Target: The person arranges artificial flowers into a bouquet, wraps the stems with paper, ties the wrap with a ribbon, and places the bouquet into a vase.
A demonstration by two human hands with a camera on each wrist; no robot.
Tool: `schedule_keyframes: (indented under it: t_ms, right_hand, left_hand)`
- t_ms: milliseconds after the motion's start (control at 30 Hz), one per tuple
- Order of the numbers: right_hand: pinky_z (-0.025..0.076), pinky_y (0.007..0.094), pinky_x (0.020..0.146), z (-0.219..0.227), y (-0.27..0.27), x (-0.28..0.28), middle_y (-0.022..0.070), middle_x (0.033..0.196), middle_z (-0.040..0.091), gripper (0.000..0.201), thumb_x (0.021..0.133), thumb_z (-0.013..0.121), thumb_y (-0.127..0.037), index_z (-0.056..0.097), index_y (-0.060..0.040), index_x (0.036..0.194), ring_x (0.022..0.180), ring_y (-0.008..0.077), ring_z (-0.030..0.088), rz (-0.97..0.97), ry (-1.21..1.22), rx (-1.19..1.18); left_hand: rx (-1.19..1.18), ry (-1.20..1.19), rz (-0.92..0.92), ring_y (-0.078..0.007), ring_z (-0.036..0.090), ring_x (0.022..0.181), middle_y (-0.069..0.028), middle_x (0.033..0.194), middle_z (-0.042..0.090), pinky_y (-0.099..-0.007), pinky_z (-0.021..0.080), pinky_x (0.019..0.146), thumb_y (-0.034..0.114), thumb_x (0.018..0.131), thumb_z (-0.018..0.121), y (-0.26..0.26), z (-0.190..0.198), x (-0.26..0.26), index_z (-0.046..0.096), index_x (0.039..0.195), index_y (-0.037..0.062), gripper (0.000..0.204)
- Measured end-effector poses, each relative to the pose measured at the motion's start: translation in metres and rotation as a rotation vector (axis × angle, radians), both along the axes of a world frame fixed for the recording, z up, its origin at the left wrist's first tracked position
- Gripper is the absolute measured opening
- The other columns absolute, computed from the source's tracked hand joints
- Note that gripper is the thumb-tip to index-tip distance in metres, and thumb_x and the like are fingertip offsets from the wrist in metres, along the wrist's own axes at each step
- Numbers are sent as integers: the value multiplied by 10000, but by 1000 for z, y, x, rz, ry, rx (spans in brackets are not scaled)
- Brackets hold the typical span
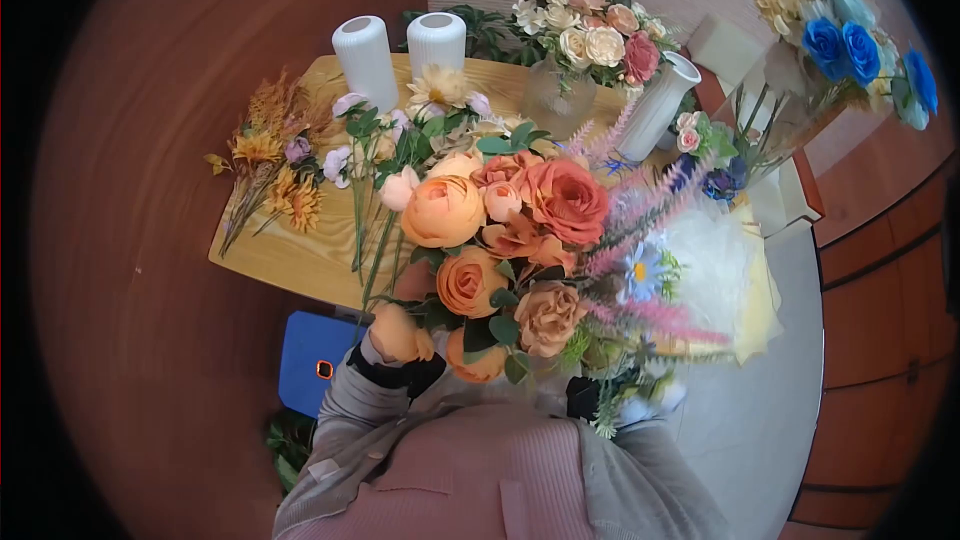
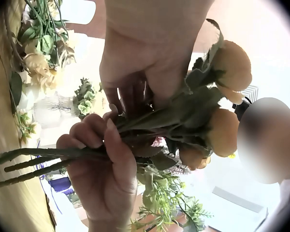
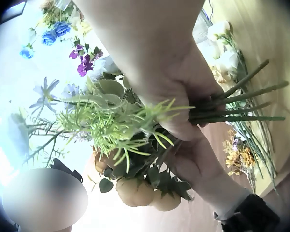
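A large bouquet of orange, peach and coral roses (image 1: 445, 210) with pink sprays stands before the torso. My left hand (image 1: 398, 333) is at its lower left edge; the blooms hide my right hand in the head view. In the left wrist view my left hand (image 2: 147, 63) curls its fingers round leafy stems just below the orange blooms (image 2: 224, 133). My right hand (image 2: 104, 169) grips green stems (image 2: 34, 166), whose bare ends stick out. From the right wrist, my right hand (image 3: 169, 82) holds the stem bundle (image 3: 251, 101), with my left hand (image 3: 203, 164) close against it.
On the wooden table (image 1: 335, 275) stand white vases (image 1: 365, 65), a glass vase of roses (image 1: 558, 95) and a tilted white vase (image 1: 655, 110). Yellow and lilac flowers (image 1: 295, 198) lie at left. White wrapping (image 1: 705, 260) is at right, a blue stool (image 1: 305, 340) below left.
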State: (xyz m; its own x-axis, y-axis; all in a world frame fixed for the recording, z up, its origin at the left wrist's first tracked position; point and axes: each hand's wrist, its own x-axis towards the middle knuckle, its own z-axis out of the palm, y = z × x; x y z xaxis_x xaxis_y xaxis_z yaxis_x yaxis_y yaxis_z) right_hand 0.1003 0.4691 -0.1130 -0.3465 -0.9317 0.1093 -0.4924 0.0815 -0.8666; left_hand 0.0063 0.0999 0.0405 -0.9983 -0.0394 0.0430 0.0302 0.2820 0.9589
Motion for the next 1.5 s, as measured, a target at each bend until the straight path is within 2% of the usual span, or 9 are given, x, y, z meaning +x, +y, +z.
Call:
schedule_keyframes:
  t_ms: [67, 133, 300, 333, 567, 1133, 1333, 1433, 1500]
  right_hand:
    - [329, 260, 463, 3, 10, -8, -4, 605, 441, 153, 817, 544, -159, 476, -99, 694, 523, 119, 458, 3, -13, 0]
    - [328, 260, 460, 28, -96, -95, -4, 602, 440, 155, 815, 544, -158, 474, -99, 690, 520, 118, 457, 8, -33, 1]
    - [324, 260, 453, 29, -100, -108, -6, 594, 436, 160, 811, 546, -157, 471, -100, 682, 512, 118, 455, 15, -76, 1]
    - [324, 260, 451, 29, -105, -113, -6, 593, 435, 161, 811, 546, -157, 471, -100, 680, 510, 118, 455, 19, -84, 2]
    - [319, 261, 441, 26, -117, -121, -8, 582, 430, 169, 805, 548, -154, 466, -100, 667, 499, 118, 451, 76, -134, 14]
    - [309, 262, 417, 7, -92, -75, -13, 557, 418, 188, 793, 553, -150, 456, -102, 639, 473, 117, 444, 188, -191, 46]
    - [331, 267, 460, 32, -121, -107, -1, 630, 439, 137, 813, 537, -161, 465, -92, 718, 535, 126, 459, 13, -170, 24]
    - [342, 269, 481, 21, -64, -47, 5, 667, 450, 118, 822, 529, -166, 470, -87, 758, 566, 131, 467, -83, -153, 10]
    - [350, 270, 495, 33, -79, -72, 9, 691, 457, 110, 829, 524, -170, 473, -84, 784, 586, 134, 472, -149, -141, 1]
  left_hand:
    - [-121, -16, 37, -228, 528, 1125, -101, 1341, 449, -323, 449, 926, 200, 894, 517, -22, -20, 28, 372, 1344, 42, 498]
    - [-241, -37, 75, -228, 524, 1131, -99, 1349, 444, -323, 444, 931, 220, 904, 508, -31, -36, 50, 378, 1342, 44, 490]
    - [-278, -1, 45, -223, 535, 1102, -95, 1318, 465, -318, 450, 907, 224, 888, 528, -19, -19, 7, 400, 1321, 46, 486]
    - [-286, 9, 41, -221, 538, 1095, -94, 1311, 470, -317, 452, 901, 225, 884, 532, -21, -31, 45, 405, 1316, 46, 485]
    - [-336, 82, 44, -213, 559, 1044, -88, 1257, 506, -308, 463, 859, 230, 855, 566, 25, -11, 4, 442, 1280, 50, 478]
    - [-448, 324, 43, -192, 610, 921, -71, 1125, 593, -288, 491, 756, 244, 786, 648, 16, -18, 63, 532, 1192, 59, 461]
    - [-491, 414, 72, -184, 628, 878, -65, 1079, 624, -281, 501, 720, 249, 762, 677, 34, 1, 27, 563, 1161, 62, 455]
    - [-511, 467, 80, -180, 637, 856, -62, 1056, 639, -277, 505, 702, 251, 750, 691, 33, 4, 28, 579, 1146, 64, 452]
    - [-524, 504, 84, -178, 643, 842, -60, 1041, 650, -275, 509, 689, 253, 741, 701, 10, -6, 57, 590, 1136, 65, 451]
